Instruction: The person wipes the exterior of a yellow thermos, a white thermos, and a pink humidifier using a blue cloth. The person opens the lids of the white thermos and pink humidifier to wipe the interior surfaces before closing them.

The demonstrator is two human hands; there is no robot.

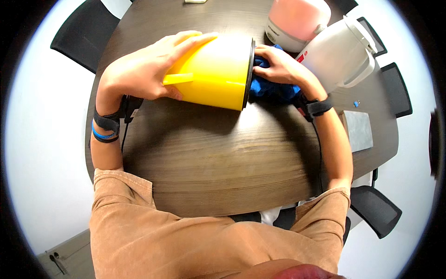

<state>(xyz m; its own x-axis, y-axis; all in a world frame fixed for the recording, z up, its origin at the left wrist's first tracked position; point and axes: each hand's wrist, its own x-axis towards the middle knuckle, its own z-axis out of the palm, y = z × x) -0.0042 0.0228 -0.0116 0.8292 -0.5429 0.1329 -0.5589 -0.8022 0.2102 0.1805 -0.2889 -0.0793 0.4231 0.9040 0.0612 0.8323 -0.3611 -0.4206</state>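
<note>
A yellow cylindrical container (pixel 216 76) lies tilted on its side over the table, its black-rimmed end facing right. My left hand (pixel 151 65) grips the container's left end, fingers over the top and thumb side below, beside a yellow handle-like tab. At the black rim, my right hand (pixel 281 67) is closed on a bunched blue cloth (pixel 272 88). Part of the cloth hangs below that hand toward the wrist. Its fingertips are partly hidden at the rim, and I cannot tell whether cloth goes inside the container.
Beyond my right hand stand a pink-and-white appliance (pixel 297 25) and a translucent white pitcher (pixel 339 53) with a handle. A grey flat rectangular object (pixel 357 131) and a small blue item (pixel 357 103) lie on the dark wooden table (pixel 223 167). Black chairs (pixel 86 35) surround it.
</note>
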